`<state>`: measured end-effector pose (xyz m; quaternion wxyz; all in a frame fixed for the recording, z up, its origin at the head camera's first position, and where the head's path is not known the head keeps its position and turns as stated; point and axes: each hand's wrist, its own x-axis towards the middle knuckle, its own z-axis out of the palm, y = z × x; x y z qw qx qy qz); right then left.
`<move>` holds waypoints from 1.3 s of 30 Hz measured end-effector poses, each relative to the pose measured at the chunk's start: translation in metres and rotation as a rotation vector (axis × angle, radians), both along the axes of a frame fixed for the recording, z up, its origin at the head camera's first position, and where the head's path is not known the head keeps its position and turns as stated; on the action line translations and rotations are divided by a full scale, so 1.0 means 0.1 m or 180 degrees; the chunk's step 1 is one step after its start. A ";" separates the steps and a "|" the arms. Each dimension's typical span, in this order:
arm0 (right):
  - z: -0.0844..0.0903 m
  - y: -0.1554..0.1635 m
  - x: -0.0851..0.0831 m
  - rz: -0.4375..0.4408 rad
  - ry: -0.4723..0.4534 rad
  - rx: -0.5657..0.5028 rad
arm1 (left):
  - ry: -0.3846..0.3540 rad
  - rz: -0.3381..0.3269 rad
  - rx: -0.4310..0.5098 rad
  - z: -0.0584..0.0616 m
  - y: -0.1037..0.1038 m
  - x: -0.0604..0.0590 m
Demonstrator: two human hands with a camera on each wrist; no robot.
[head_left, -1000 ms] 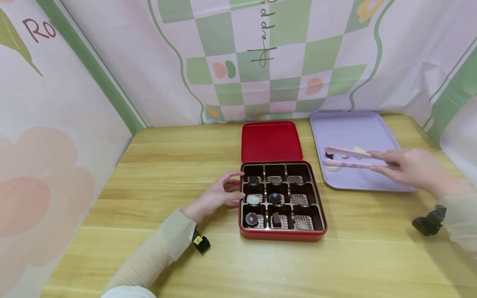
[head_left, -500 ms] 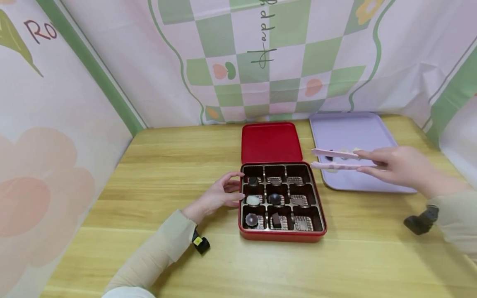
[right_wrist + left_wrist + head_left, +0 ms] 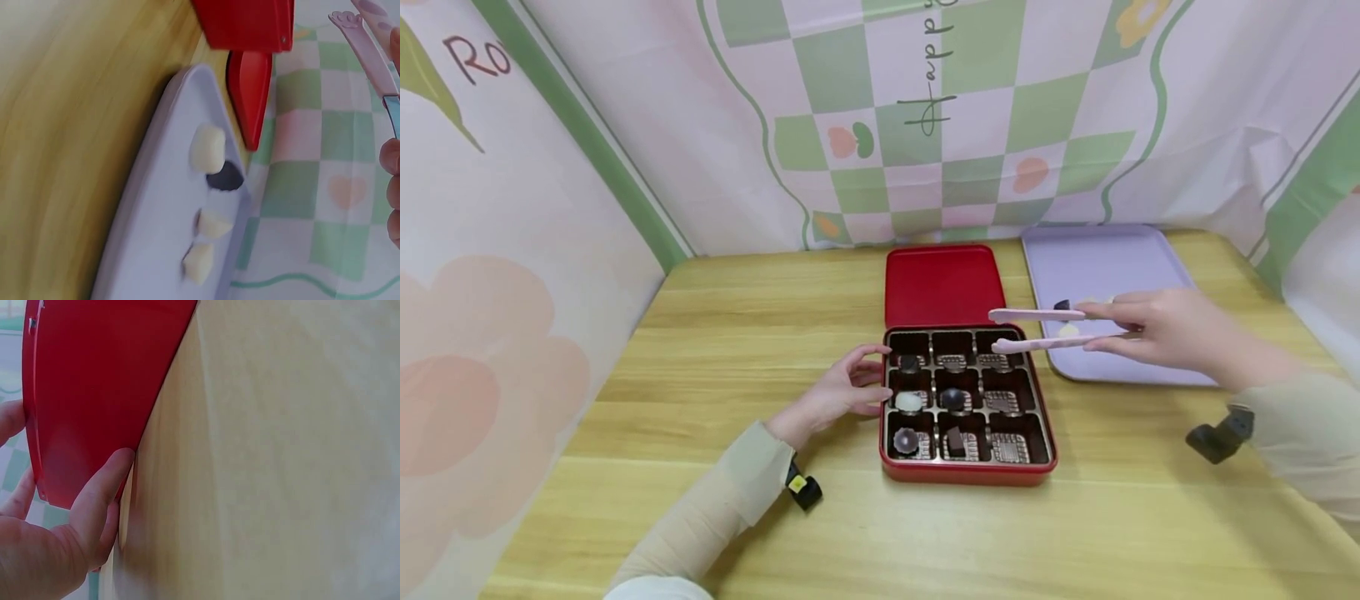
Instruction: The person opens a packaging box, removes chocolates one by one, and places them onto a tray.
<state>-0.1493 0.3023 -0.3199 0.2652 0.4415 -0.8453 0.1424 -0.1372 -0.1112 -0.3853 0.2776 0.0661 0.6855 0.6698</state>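
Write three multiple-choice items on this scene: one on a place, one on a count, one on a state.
1. Where is the left hand?
A. on the purple tray
B. at the red box's left side
C. on the lid

2. How many compartments of the red box hold a chocolate?
A. five
B. two
C. nine

3. How are the pink tongs?
A. lying on the table
B. clamped on a chocolate
C. held open, empty

Key: 1 B, fingers touch the box wall. 2 A, the right column is empty. 3 C, the right hand holds them with tips apart.
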 end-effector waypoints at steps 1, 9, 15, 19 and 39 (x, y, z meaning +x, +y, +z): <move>0.01 -0.03 0.00 0.0024 0.0019 0.0005 | -0.0001 0.0005 -0.0002 0.00 0.00 0.00; 0.08 -0.28 0.03 0.0094 0.0130 0.0246 | 0.0023 -0.0004 -0.0009 0.01 0.00 0.00; 0.14 -0.46 0.06 0.0210 0.0154 0.0531 | 0.0014 -0.0005 0.0021 0.00 0.00 0.01; 0.16 -0.54 0.08 0.0300 0.0165 0.0678 | 0.0011 -0.0009 0.0027 0.00 0.00 0.01; 0.29 -0.84 0.05 0.0388 0.0013 0.1371 | 0.0013 -0.0010 0.0017 0.00 0.00 0.00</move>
